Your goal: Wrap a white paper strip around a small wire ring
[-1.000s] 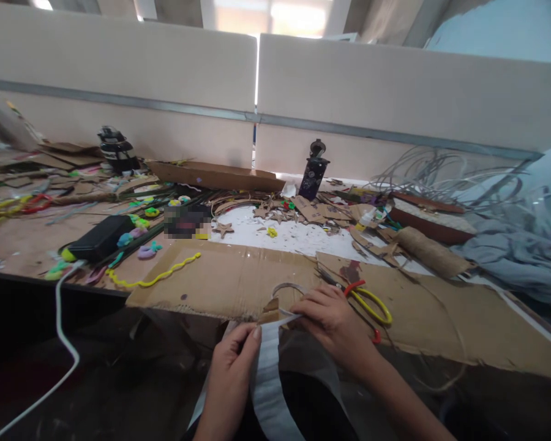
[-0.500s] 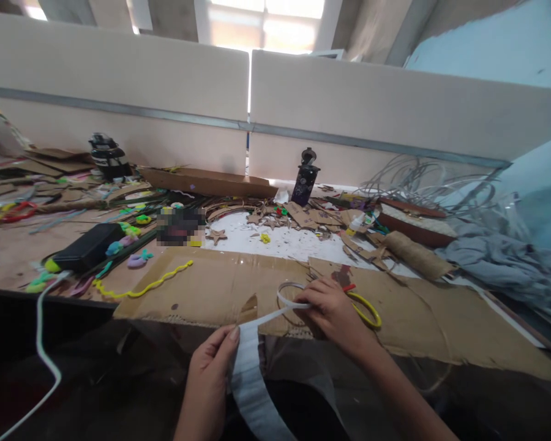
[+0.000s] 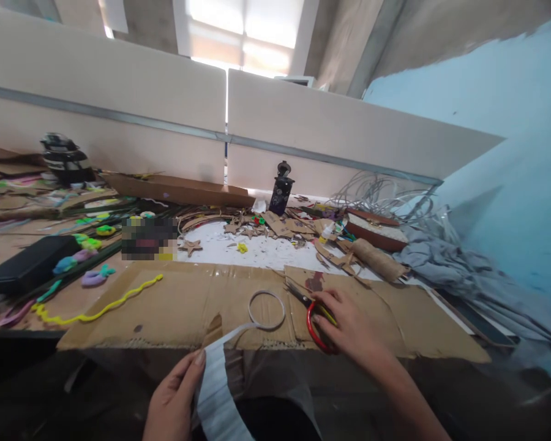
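Note:
My left hand (image 3: 177, 392) is closed, thumb on top, round a white pleated strip (image 3: 218, 389) that hangs down towards my lap. From its upper end a narrow white tail runs to a thin whitish ring (image 3: 282, 309), which lies on the cardboard sheet (image 3: 174, 306) near the front edge. Right of the ring, my right hand (image 3: 342, 321) has its fingers closed on scissors (image 3: 313, 327) with red and yellow handles. Their dark blades point up and left over the cardboard. Part of the handles is hidden under my fingers.
A yellow wavy strip (image 3: 105, 312) lies across the cardboard's left part. Beyond are cardboard scraps (image 3: 284, 225), a dark bottle (image 3: 282, 191), a glue bottle (image 3: 327, 233), a twine roll (image 3: 379, 260) and grey cloth (image 3: 450, 269). A black case (image 3: 32, 263) sits left.
My right hand has let go of the white ring, now lying on the cardboard, and taken hold of the scissors. My left hand still grips the white strip. The view has turned right.

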{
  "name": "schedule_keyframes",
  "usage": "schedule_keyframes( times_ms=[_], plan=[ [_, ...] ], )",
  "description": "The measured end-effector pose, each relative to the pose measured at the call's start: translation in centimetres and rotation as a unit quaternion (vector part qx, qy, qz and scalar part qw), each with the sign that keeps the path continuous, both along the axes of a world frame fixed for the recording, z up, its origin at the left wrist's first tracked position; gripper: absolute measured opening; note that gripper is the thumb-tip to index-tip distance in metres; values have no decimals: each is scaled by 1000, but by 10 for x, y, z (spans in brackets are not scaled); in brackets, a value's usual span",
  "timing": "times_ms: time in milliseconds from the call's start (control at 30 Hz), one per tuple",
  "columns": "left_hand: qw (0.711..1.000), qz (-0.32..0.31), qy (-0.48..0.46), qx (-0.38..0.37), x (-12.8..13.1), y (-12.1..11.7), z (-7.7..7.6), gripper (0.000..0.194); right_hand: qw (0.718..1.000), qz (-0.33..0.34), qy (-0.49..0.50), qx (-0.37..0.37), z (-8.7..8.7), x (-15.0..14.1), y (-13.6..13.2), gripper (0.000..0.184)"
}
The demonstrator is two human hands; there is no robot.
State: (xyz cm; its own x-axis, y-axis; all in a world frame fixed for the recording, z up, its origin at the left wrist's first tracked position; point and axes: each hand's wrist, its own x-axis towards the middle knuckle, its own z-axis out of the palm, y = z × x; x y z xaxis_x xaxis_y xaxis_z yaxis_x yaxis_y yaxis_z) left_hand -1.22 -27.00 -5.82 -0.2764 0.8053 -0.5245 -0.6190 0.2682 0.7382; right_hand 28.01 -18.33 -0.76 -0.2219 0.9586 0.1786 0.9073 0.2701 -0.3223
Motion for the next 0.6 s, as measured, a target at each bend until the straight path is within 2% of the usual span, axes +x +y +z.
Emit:
schedule_keyframes(
  times_ms=[133,300,400,500,600],
  plan=[
    [1000,11,1,-10,-4,1,-12,50,999,-39,-36,6,-5,-5,-7,35],
    [1000,8,23,-9,-10,3,-25,48,998,-32,-50,-33,-5,-3,-8,50],
    [1000,4,16,-14,-9,2,-24,50,998,-39,-31,-40,-6,2,-6,56],
    [1000,1,16,-8,-6,-1,-15,50,998,-60,13,-18,-9,9,-9,50],
    [1000,-9,22,-2,-3,-5,-8,48,987,-57,147,-7,-15,18,-21,50]
  ],
)
